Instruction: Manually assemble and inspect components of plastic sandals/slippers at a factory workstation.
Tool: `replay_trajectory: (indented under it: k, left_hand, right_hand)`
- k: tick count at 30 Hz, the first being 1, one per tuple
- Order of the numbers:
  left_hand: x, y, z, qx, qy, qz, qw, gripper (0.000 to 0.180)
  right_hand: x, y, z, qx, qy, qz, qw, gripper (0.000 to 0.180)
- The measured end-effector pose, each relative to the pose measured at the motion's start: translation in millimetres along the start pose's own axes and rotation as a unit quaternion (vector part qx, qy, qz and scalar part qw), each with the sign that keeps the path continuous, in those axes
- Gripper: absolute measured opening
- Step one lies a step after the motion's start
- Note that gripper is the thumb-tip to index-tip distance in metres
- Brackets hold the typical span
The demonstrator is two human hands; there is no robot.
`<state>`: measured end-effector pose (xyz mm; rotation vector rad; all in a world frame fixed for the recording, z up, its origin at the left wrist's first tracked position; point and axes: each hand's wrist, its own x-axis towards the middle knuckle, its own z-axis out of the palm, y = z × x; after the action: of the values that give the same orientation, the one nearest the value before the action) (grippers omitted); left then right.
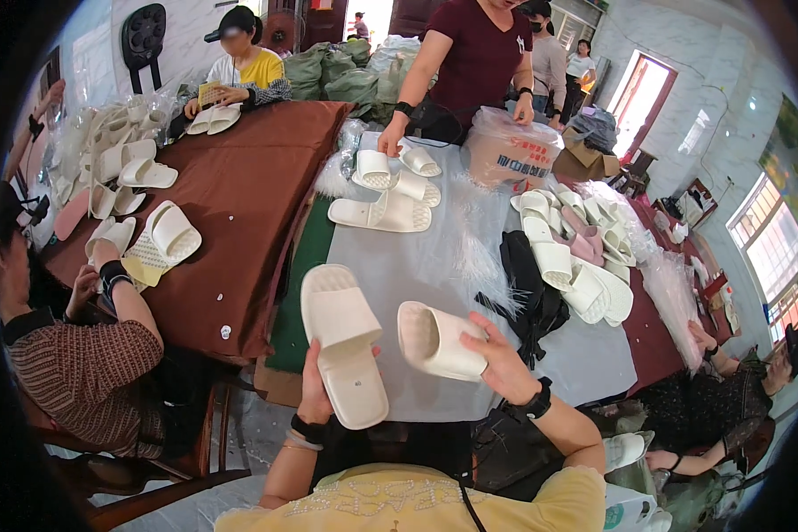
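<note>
My left hand point(314, 388) grips a cream slipper point(356, 379) by its side, with the insole facing up and the toe pointing away from me. A second cream slipper point(436, 341) is in my right hand point(505, 362), its toe end turned left and its band toward me. Both are held above the near end of the grey table cover point(390, 284), a small gap apart. Beyond them, several cream slippers point(390, 213) lie on the cover, where a co-worker's hand point(393, 139) touches one.
To the right lie a black bag point(528, 288) and a pile of cream and pink slippers point(585, 239). A printed plastic bag point(512, 151) stands behind. Clear plastic strips point(479, 230) spread over the cover. On the left, co-workers handle slippers at a brown-covered table point(239, 213).
</note>
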<state>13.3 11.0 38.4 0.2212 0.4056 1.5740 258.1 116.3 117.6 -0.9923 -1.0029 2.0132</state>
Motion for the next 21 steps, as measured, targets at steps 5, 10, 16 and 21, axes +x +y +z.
replay_trajectory:
  k: [5,10,16,21]
  left_hand:
    - [7.0,-4.7,-17.7,0.024,0.058,-0.012,0.998,0.055]
    - [22.1,-14.8,-52.4,0.421,0.237,0.136,0.865,0.038]
    - [-0.3,-16.1,-49.7,0.582,0.219,0.204,0.756,0.037]
    - [-13.8,-32.4,-30.4,0.672,0.205,0.201,0.682,0.04]
  right_hand:
    - [23.9,25.6,-18.6,0.237,0.021,0.053,0.97,0.033]
    - [26.4,41.0,-12.6,0.11,-0.074,0.086,0.988,0.039]
    - [16.2,28.5,-23.7,-0.271,-0.139,0.039,0.952,0.037]
    - [28.8,45.1,-67.7,-0.57,-0.025,-0.141,0.809,0.048]
